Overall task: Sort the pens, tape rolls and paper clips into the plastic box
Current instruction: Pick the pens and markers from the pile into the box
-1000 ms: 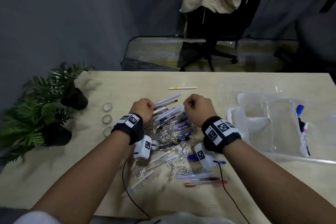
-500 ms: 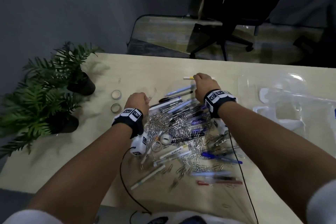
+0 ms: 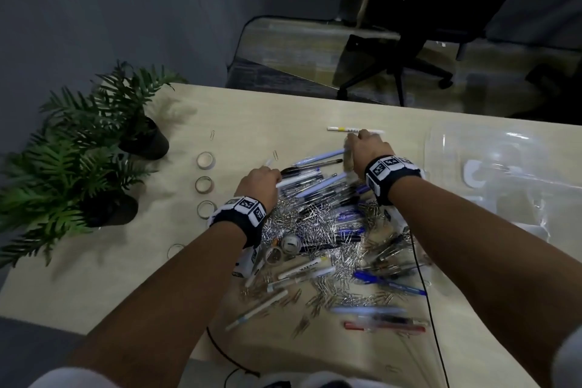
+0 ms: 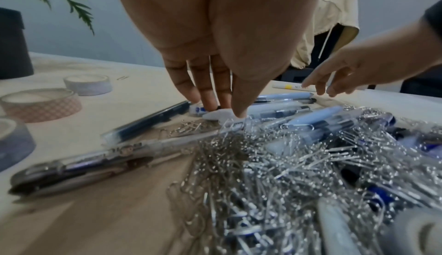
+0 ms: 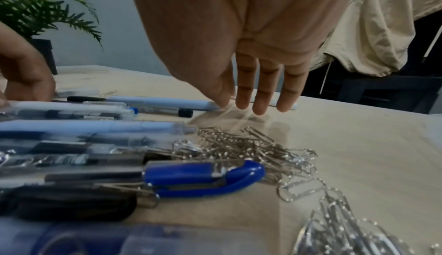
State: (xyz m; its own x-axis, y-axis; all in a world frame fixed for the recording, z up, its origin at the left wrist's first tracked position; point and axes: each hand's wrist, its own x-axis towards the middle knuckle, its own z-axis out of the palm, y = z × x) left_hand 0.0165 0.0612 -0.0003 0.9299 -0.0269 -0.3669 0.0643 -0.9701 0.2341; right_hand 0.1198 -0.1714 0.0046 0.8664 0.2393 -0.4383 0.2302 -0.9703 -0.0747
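Note:
A heap of pens (image 3: 315, 186) and silver paper clips (image 3: 315, 224) lies mid-table. My left hand (image 3: 267, 176) is at the heap's far left. In the left wrist view its fingertips and thumb (image 4: 222, 111) pinch the end of a white pen (image 4: 216, 116). My right hand (image 3: 359, 142) is at the far edge, fingers straight and hanging (image 5: 248, 106). Its thumb touches a light-blue pen (image 5: 162, 101), and a white pen with a yellow band (image 3: 349, 130) lies just beyond. Tape rolls (image 3: 206, 160) line up on the left. The clear plastic box (image 3: 510, 186) is blurred at the right.
Two potted ferns (image 3: 94, 142) stand at the table's left edge. An office chair with a beige jacket (image 3: 409, 41) is beyond the far edge. Stray clips (image 3: 213, 135) lie near the rolls. A black cable (image 3: 425, 293) runs over the pile's right side.
Both hands were curled side by side over the heap. The right hand has reached out to the far pens with fingers straightened; the left has shifted left onto a white pen. The view has swung left.

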